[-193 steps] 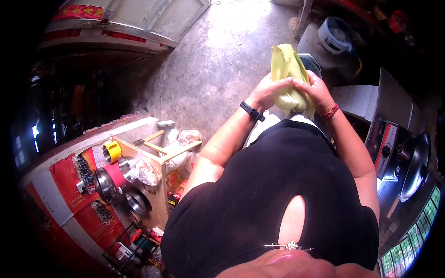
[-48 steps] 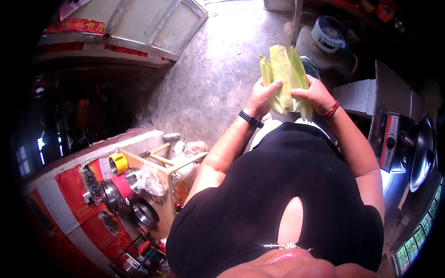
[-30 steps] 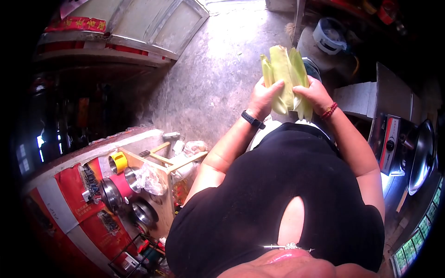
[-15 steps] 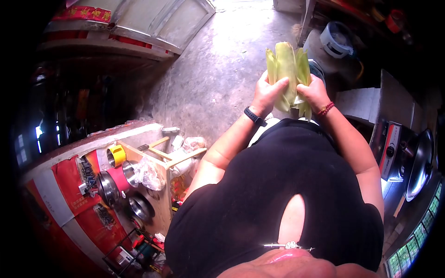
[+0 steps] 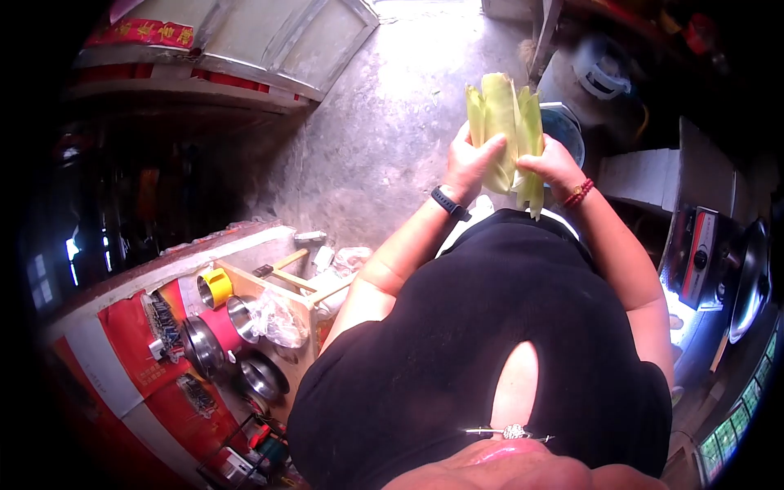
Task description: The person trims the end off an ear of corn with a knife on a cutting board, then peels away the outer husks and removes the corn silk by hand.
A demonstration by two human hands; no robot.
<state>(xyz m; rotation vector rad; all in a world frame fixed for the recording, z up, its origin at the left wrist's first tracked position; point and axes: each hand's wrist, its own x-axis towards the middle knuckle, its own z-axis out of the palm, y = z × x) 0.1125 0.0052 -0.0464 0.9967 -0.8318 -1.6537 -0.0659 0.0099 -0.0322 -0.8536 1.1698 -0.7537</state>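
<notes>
I see the left hand (image 5: 467, 169) and right hand (image 5: 559, 170), each grip holding one side of a long, pale-green, leafy corn-husk bundle (image 5: 500, 114), near a round, dark bucket (image 5: 565, 129).

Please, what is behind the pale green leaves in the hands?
Past the leaves, the floor and part of a dark bucket show. What the leaves cover cannot be seen.

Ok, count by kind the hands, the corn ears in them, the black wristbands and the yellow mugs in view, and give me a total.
Left hand and right hand: 2
Ear of corn in its husk: 1
Black wristband: 1
Yellow mug: 1
Total: 5
</notes>
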